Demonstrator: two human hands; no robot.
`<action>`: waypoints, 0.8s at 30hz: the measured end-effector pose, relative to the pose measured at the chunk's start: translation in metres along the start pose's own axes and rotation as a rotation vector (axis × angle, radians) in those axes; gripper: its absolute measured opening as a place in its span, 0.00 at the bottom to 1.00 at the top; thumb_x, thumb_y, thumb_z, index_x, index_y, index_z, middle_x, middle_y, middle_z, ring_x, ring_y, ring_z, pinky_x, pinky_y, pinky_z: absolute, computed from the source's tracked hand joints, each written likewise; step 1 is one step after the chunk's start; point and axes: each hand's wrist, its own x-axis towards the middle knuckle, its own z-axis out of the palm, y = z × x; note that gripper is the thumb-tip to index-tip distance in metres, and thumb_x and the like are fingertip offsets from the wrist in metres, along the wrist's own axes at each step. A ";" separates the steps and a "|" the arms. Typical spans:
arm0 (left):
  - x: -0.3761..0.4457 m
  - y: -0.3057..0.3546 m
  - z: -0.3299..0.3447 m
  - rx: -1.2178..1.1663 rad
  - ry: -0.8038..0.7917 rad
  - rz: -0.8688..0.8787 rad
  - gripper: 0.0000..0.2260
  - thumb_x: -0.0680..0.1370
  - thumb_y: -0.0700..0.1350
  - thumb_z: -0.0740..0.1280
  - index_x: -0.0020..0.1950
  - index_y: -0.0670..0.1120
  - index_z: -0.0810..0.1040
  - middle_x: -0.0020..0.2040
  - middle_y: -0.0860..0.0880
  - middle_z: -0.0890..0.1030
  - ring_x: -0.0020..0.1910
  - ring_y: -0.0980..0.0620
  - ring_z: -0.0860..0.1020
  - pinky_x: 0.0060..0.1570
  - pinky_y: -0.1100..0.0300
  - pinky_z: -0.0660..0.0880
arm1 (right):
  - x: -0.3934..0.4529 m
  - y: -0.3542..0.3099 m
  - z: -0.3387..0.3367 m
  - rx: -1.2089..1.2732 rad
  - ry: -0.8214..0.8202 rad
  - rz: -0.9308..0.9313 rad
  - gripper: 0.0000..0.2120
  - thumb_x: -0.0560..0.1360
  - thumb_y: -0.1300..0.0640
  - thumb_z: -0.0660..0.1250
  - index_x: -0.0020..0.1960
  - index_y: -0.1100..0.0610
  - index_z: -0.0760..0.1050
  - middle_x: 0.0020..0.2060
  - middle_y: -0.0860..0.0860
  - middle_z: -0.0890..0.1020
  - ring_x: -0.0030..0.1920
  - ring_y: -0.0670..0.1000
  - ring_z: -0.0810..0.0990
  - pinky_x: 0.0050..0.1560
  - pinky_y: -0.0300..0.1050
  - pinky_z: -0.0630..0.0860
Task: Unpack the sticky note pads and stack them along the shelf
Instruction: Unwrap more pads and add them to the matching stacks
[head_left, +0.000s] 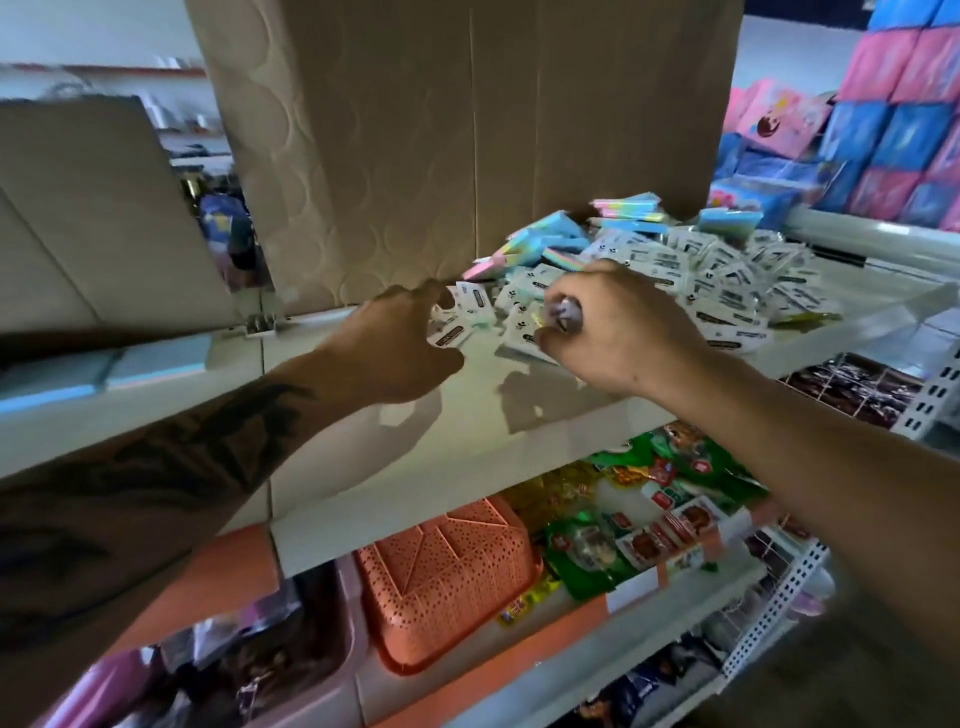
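Your view is dim in the foreground: both forearms and the lower rows sit in shade, while daylight from the upper left and right washes the background pale. Your hands cast soft shadows on the white shelf (483, 415), which carries a dull sheen. Straight edges bow near the frame borders, and the far left background is blurred.

Head view, downward, near shelf (467, 415)
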 end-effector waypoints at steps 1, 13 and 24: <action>-0.013 -0.008 -0.007 -0.007 0.017 -0.019 0.27 0.76 0.51 0.73 0.72 0.55 0.69 0.62 0.48 0.76 0.52 0.49 0.75 0.47 0.56 0.72 | 0.002 -0.011 0.003 0.013 -0.005 -0.042 0.07 0.73 0.46 0.69 0.47 0.49 0.78 0.48 0.48 0.77 0.45 0.53 0.78 0.41 0.46 0.75; -0.196 -0.132 -0.086 -0.160 0.254 -0.247 0.31 0.55 0.60 0.71 0.59 0.64 0.75 0.62 0.52 0.80 0.52 0.50 0.79 0.55 0.54 0.75 | -0.003 -0.181 0.037 0.232 -0.098 -0.339 0.07 0.71 0.47 0.68 0.42 0.50 0.78 0.42 0.48 0.78 0.44 0.56 0.78 0.38 0.46 0.70; -0.309 -0.270 -0.147 -0.293 0.232 -0.282 0.29 0.65 0.38 0.80 0.59 0.61 0.75 0.57 0.59 0.81 0.51 0.61 0.82 0.46 0.72 0.75 | -0.016 -0.374 0.065 0.158 -0.139 -0.456 0.11 0.74 0.44 0.67 0.49 0.49 0.82 0.51 0.48 0.83 0.53 0.56 0.80 0.45 0.45 0.71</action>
